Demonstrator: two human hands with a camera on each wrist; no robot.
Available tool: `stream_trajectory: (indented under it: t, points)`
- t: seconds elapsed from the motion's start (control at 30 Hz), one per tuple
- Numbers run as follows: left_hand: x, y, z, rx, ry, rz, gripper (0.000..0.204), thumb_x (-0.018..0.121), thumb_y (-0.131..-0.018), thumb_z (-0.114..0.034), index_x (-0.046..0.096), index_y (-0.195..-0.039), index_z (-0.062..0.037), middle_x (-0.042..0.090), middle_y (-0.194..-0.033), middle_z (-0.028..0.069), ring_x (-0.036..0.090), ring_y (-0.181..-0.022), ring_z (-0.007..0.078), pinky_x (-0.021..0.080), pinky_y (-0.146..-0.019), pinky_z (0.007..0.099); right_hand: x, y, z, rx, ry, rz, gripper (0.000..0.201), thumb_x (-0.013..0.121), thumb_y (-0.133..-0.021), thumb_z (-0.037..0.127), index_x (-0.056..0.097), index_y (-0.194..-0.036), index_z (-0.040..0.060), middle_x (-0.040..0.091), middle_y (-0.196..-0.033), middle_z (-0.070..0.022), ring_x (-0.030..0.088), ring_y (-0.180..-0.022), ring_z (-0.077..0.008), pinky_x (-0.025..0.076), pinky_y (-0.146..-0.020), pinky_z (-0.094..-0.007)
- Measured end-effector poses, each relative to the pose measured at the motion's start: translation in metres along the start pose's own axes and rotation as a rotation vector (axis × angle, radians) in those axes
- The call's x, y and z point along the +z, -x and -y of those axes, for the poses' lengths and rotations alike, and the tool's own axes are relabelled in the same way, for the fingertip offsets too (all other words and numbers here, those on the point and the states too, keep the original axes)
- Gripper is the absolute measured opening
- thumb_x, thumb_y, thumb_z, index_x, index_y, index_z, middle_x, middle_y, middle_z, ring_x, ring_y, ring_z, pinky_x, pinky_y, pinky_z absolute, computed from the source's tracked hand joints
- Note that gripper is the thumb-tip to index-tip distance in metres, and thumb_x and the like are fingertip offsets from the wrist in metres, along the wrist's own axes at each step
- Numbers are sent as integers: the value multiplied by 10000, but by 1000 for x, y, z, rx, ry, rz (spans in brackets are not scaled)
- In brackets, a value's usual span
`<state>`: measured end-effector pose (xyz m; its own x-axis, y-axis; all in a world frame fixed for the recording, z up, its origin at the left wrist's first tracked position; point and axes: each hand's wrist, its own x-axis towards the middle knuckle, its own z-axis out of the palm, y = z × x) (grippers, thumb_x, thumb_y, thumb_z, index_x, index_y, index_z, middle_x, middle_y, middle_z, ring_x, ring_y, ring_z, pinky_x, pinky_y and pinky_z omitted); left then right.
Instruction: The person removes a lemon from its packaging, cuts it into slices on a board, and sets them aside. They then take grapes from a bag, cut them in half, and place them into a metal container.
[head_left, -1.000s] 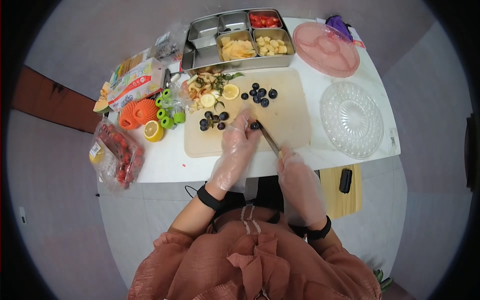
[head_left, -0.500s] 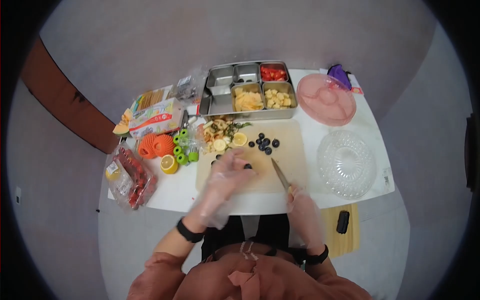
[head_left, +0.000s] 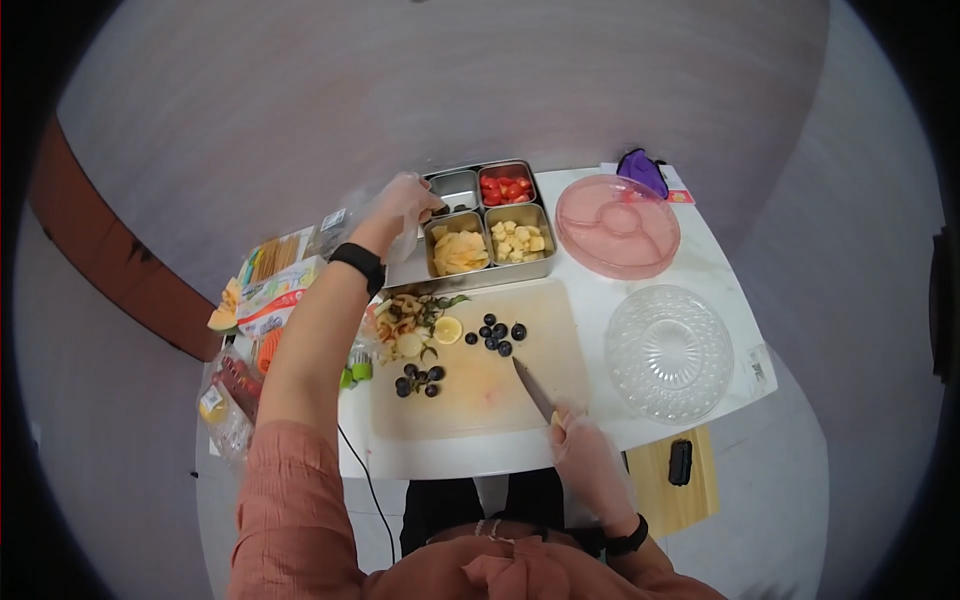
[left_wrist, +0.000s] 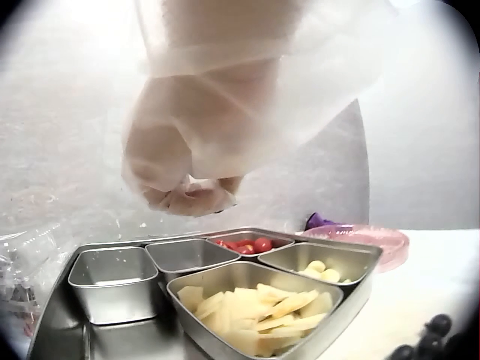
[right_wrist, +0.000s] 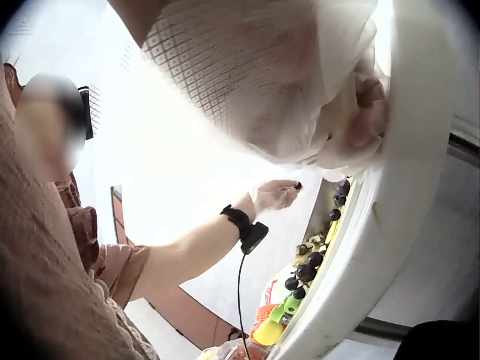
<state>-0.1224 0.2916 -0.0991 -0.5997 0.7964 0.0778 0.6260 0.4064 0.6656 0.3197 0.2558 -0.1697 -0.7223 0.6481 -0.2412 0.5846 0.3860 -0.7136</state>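
Observation:
My gloved left hand (head_left: 403,203) reaches over the steel tray (head_left: 545,265), by its back middle compartment (head_left: 457,185), which has a few dark pieces at its near side. Its curled fingertips pinch a small dark grape piece (right_wrist: 298,185), seen best in the right wrist view. My gloved right hand (head_left: 592,462) grips the handle of a knife (head_left: 533,388), whose blade slants over the cutting board (head_left: 500,410). The knife tip lies close to a group of dark grapes (head_left: 491,332). Another grape cluster (head_left: 420,378) lies on the board's left.
Other compartments hold red tomatoes (head_left: 506,190), pale slices (head_left: 460,252) and pale cubes (head_left: 518,241). Peelings (head_left: 405,318) and a lemon slice (head_left: 448,330) lie at the board's back left. To the right are a pink divided plate (head_left: 620,225) and a clear glass plate (head_left: 670,355).
My left hand has left the board with a grape piece and moved forward and left to the tray. The knife has come away from the cut grape and stays in my right hand.

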Motion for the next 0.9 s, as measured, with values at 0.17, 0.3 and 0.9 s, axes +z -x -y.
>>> stream_trajectory:
  t: [0.17, 0.3, 0.9]
  points:
    - [30, -53, 16, 0, -359, 51, 260, 786, -760, -121, 675, -922, 49, 654, -703, 142, 619, -611, 207, 476, -561, 344, 2, -3, -4, 4, 0, -2, 325, 516, -981, 183, 601, -1235, -1, 661, -996, -300, 627, -957, -491, 503, -805, -539]
    - [55, -81, 36, 77, -744, 14, 213, 795, -744, -200, 782, -881, -37, 724, -992, 228, 704, -966, 383, 576, -835, 417, 8, -5, -17, -32, -33, -49, 353, 521, -972, 168, 606, -1270, -1, 668, -952, -297, 637, -895, -490, 508, -778, -520]
    - [53, -22, -3, 685, -758, -384, 291, 738, -772, -278, 770, -989, -87, 721, -883, 179, 700, -880, 334, 556, -797, 419, 8, -6, -17, 70, -227, -5, 384, 512, -970, 155, 576, -1284, -55, 643, -1005, -327, 621, -941, -489, 491, -816, -517]
